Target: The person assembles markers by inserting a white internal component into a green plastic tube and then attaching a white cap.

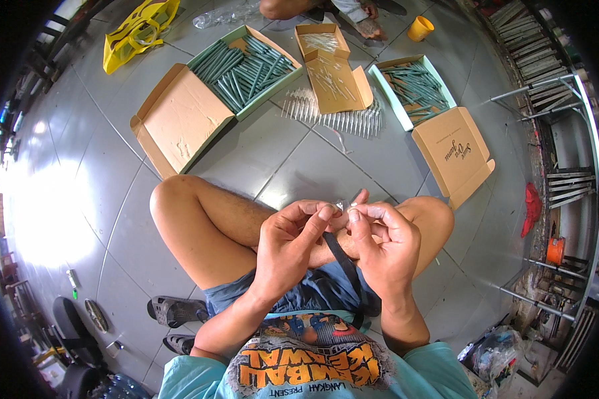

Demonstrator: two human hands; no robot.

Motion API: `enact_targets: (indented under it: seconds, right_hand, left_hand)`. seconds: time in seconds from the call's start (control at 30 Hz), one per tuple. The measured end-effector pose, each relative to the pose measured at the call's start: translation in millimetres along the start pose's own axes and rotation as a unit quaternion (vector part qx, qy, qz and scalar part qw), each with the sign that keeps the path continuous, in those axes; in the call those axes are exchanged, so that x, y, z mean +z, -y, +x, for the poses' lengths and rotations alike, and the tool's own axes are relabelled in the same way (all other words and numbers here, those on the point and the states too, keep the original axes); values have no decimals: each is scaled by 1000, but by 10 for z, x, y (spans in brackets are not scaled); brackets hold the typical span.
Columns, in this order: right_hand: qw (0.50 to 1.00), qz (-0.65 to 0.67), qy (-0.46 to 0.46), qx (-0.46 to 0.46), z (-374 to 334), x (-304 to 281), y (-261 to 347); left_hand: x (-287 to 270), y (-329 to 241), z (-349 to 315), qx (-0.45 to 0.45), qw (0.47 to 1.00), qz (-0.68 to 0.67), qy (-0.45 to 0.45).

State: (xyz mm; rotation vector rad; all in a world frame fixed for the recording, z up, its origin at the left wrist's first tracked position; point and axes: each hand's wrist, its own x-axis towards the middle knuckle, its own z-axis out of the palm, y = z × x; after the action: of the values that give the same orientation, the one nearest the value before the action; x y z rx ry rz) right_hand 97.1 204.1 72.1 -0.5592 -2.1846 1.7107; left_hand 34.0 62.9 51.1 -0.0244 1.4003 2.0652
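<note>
Above my crossed legs, my left hand (287,246) is closed, its thumb and forefinger pinching a small clear plastic piece (341,205). Right beside it my right hand (385,245) is closed too, with its fingertips pinched at the same piece. The piece is too small and shiny for me to tell its kind. Ahead on the floor, an open cardboard box (183,124) holds many dark green pen-like sticks (236,74). A smaller open box (361,88) holds thin whitish sticks (321,42). It lies over a row of clear, pointed plastic pieces (353,125).
Another open box (454,149) of green sticks (416,86) lies to the right. A yellow bag (136,34) and an orange cup (420,28) stand farther off. Another person's hand (370,28) shows at the top. Sandals (176,310) lie left, metal racks (566,179) right.
</note>
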Motion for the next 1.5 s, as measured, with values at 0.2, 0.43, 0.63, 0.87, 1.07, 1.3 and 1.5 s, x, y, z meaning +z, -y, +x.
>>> enact_targets:
  seconds: [0.2, 0.43, 0.63, 0.87, 1.07, 1.3, 1.5]
  right_hand:
    - [999, 31, 0, 24, 9, -6, 32]
    - [998, 55, -3, 35, 11, 0, 31]
    - [996, 75, -3, 50, 18, -17, 25]
    - [996, 76, -3, 41, 30, -47, -35]
    - [994, 96, -8, 47, 41, -55, -12]
    - [991, 119, -18, 51, 54, -55, -14]
    - [989, 132, -24, 60, 66, -74, -23]
  left_hand:
    - [-8, 4, 9, 3, 1000, -8, -1]
    - [-12, 7, 12, -7, 999, -31, -1]
    - [7, -20, 14, -27, 998, -48, -15]
    - [-2, -14, 25, -27, 997, -68, -19]
    - [-36, 8, 24, -32, 997, -65, -15]
    - [-50, -5, 36, -42, 997, -60, -22]
    - [-45, -24, 35, -35, 995, -87, -32]
